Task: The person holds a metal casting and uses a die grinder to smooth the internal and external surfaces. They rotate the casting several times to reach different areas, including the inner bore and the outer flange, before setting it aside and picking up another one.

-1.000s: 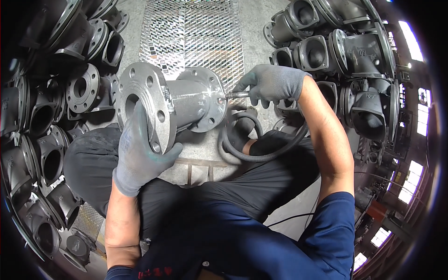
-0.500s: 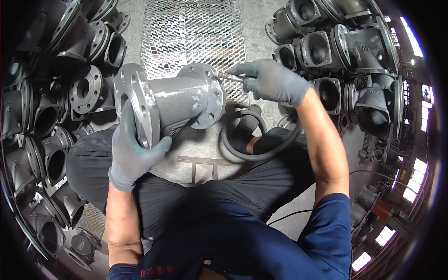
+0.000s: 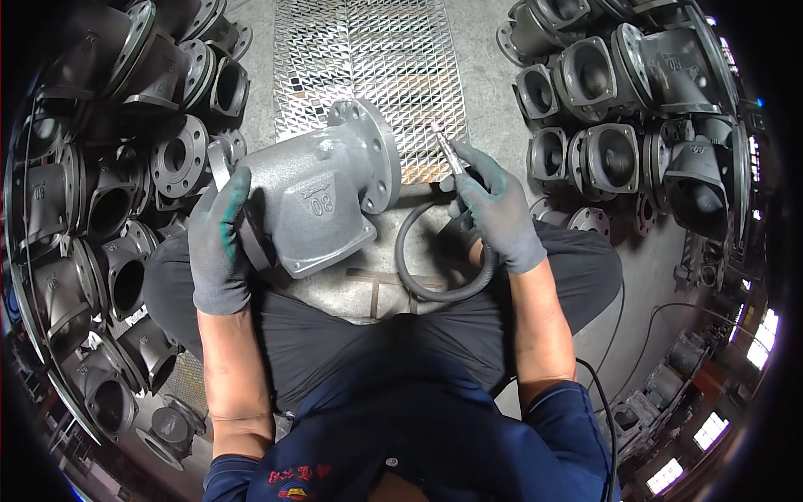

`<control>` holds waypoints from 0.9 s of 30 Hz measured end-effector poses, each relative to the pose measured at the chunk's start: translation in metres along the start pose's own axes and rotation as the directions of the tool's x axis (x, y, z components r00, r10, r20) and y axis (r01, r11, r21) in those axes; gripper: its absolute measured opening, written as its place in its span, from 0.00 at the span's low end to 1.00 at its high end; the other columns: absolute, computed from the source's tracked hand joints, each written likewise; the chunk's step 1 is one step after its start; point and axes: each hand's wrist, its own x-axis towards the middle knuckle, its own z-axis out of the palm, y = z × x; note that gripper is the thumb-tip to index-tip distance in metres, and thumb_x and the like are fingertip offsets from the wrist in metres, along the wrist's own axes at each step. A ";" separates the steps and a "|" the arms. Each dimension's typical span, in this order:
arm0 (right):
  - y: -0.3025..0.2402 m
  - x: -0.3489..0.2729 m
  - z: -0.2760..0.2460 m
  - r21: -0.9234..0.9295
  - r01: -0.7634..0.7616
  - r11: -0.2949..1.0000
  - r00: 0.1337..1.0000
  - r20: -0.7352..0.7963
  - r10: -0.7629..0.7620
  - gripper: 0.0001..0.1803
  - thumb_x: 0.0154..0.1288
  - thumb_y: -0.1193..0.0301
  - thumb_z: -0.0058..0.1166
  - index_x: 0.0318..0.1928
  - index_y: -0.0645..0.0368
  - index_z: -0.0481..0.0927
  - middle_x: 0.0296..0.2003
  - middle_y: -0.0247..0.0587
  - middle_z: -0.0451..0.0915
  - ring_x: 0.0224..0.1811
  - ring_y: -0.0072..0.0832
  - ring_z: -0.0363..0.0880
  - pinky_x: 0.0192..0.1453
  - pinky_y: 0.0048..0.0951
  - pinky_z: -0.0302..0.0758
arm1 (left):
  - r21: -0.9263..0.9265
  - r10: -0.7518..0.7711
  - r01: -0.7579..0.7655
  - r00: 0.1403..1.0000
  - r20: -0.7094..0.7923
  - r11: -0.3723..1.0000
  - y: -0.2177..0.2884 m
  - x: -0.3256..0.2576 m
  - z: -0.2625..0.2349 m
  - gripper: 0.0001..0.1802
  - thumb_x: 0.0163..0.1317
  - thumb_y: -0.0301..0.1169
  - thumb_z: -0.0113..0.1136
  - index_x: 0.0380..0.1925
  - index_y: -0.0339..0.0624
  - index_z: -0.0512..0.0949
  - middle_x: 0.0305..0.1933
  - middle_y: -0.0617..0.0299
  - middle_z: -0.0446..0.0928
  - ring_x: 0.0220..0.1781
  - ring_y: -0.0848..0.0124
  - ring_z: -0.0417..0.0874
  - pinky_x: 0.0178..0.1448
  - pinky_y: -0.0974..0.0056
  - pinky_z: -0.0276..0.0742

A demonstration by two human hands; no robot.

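A grey cast-iron valve body (image 3: 318,205) with round bolt-holed flanges is tilted in front of me, its square-ended neck turned toward my lap. My left hand (image 3: 221,243), in a grey glove, is closed on the rim of its left flange. Right of the casting, my gloved right hand (image 3: 493,199) holds a slim metal die grinder (image 3: 445,149) with its tip pointing up and left, apart from the far flange (image 3: 381,159). A thick black hose (image 3: 410,272) loops below that hand; where it joins the grinder is hidden.
Stacks of similar castings stand on the left (image 3: 109,201) and right (image 3: 611,155). A patterned metal plate (image 3: 368,58) lies on the concrete floor ahead. A low metal frame (image 3: 376,289) is between my legs. A thin black cable (image 3: 598,393) trails at right.
The casting has rolled in my left hand, bringing its square-ended neck round toward me. My right hand has drawn the grinder off the far flange and lower, tip now up.
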 end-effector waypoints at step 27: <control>0.043 -0.064 0.087 0.322 -0.164 0.932 0.985 0.098 0.140 0.23 0.86 0.58 0.61 0.66 0.63 0.83 0.38 0.33 0.87 0.33 0.13 0.77 0.38 0.22 0.76 | -0.303 0.088 -0.077 0.996 0.024 0.950 -0.040 -0.005 -0.022 0.29 0.86 0.47 0.61 0.67 0.29 0.80 0.58 0.52 0.88 0.56 0.66 0.92 0.58 0.60 0.91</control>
